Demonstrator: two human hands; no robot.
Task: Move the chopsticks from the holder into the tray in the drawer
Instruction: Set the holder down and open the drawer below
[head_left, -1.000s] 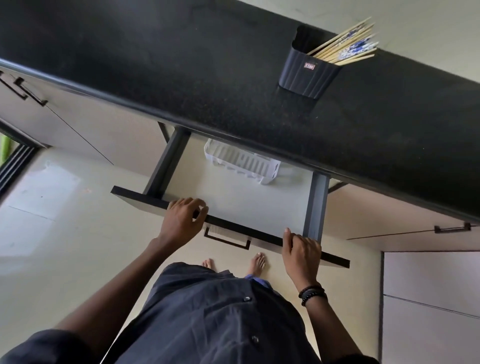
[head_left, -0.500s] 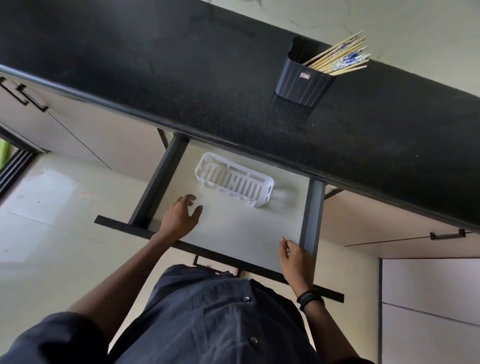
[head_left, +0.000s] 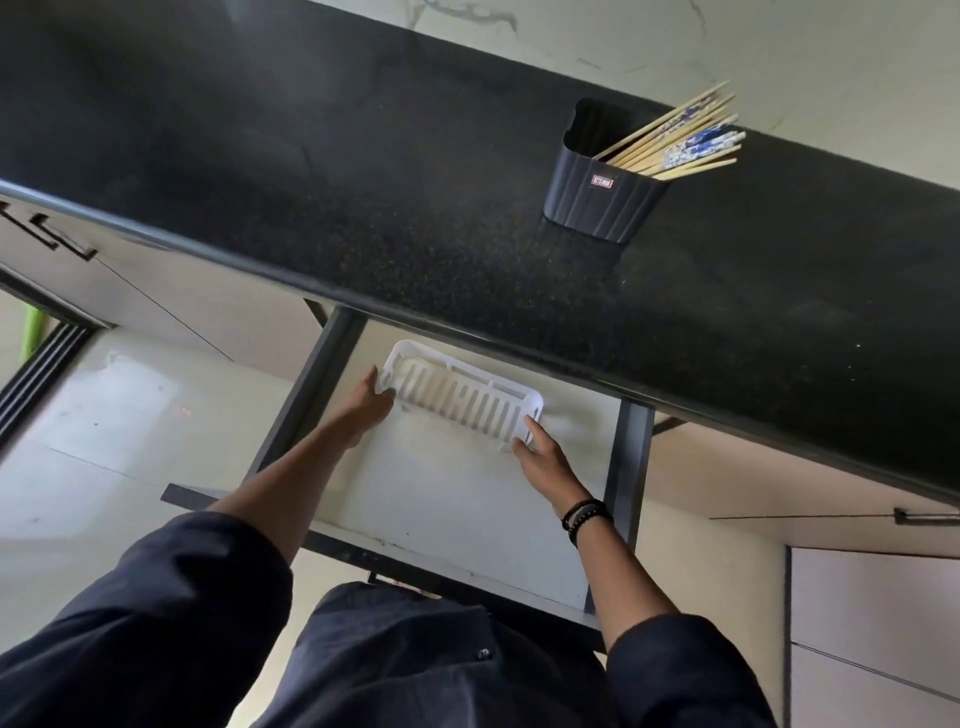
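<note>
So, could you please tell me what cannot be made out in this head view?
- Chopsticks: lower ends hidden inside the holder.
- Holder label: too small to read.
- Left hand fingertips: hidden behind the tray end.
- Drawer back: covered by the countertop.

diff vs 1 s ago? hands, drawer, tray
The drawer slid further out, so the whole white tray now shows. Both hands left the drawer front and reached in: left hand at the tray's left end, right hand at its right end, touching it; a firm grasp is not clear. Chopsticks remain in the holder on the countertop.
</note>
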